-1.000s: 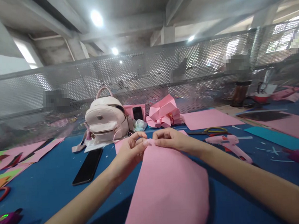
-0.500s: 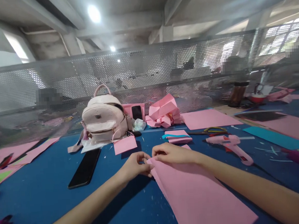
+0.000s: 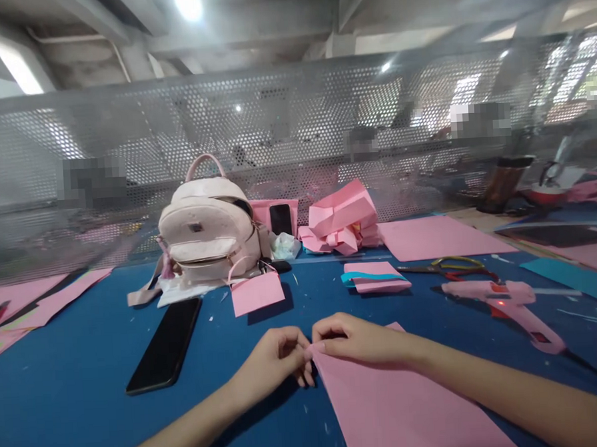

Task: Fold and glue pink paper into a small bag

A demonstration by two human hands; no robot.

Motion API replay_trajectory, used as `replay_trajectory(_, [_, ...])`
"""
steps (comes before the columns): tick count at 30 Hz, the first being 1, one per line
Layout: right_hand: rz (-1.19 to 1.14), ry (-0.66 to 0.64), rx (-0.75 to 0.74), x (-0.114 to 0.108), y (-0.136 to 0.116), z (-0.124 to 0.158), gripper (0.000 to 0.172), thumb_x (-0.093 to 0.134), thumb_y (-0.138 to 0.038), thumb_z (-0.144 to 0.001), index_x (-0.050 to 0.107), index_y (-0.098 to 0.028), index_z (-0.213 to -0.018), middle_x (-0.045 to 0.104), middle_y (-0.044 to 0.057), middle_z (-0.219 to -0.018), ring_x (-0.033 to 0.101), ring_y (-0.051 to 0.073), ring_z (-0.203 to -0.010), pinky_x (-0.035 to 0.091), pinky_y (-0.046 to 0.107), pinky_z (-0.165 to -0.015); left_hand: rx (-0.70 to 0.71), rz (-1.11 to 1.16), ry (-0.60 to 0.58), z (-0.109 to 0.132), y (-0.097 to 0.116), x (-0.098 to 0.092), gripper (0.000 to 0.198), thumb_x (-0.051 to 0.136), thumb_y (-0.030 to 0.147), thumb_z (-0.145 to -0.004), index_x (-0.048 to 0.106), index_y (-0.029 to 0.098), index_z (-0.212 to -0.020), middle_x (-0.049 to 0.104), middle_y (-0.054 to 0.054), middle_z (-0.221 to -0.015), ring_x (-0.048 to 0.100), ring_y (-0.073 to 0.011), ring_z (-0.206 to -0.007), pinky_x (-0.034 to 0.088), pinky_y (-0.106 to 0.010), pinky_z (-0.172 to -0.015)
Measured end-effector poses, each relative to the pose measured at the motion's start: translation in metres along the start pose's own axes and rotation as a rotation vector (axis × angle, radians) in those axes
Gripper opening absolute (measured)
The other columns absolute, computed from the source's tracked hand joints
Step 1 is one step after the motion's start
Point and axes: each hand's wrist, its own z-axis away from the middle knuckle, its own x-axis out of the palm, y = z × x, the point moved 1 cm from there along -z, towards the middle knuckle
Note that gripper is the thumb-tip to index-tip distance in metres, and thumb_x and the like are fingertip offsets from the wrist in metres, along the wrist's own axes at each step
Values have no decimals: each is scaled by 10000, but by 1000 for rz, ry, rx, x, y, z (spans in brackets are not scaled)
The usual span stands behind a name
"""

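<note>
A large sheet of pink paper (image 3: 388,405) lies at a slant on the blue table in front of me, its lower end cut off by the frame. My left hand (image 3: 283,358) pinches the sheet's far left corner between thumb and fingers. Close beside it, my right hand (image 3: 352,341) is closed on the same edge, thumb on top and fingers curled. The two hands almost touch at the corner. Just beyond them sits a small folded pink paper piece with a blue strip (image 3: 376,277). The fingertips of my right hand are partly hidden by the hand itself.
A white backpack (image 3: 209,228) stands at the back, near a black phone (image 3: 165,344). On the right are a pink glue gun (image 3: 508,306), scissors (image 3: 451,267) and blue paper (image 3: 576,279). Folded pink paper (image 3: 343,218) is piled before the perforated metal screen (image 3: 283,131).
The view has tilted down and shifted slightly. Both hands have stayed at the sheet's corner, and its left edges, parted before, now look closed together.
</note>
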Motion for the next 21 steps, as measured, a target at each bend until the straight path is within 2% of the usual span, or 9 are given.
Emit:
replay_trajectory(3, [-11,24,8,5,4,1,198,527,-261,-916,555,-173,-741,509,-37,-728,440,115,-691,334,216,-623,23,5,-12,2,-1,1,454,697,572,-798,581,134,-780,637,-16,-615,617,-120,-546,483,-232,-554])
replay_trajectory(9, [-3,41,22,10,8,4,176,530,-197,-888,570,-178,-718,522,-49,-696,450,110,-676,325,213,-620,52,-29,-4,11,-2,6,345,643,465,-884,593,141,-776,610,-8,-646,561,-108,-588,442,-219,-587])
replay_trajectory(21, [30,109,1,17,14,7,152,536,-122,-832,638,-192,-743,567,-56,-699,496,106,-680,330,211,-626,18,-68,9,14,3,6,371,685,478,-852,569,148,-729,583,6,-617,557,-111,-579,444,-220,-596])
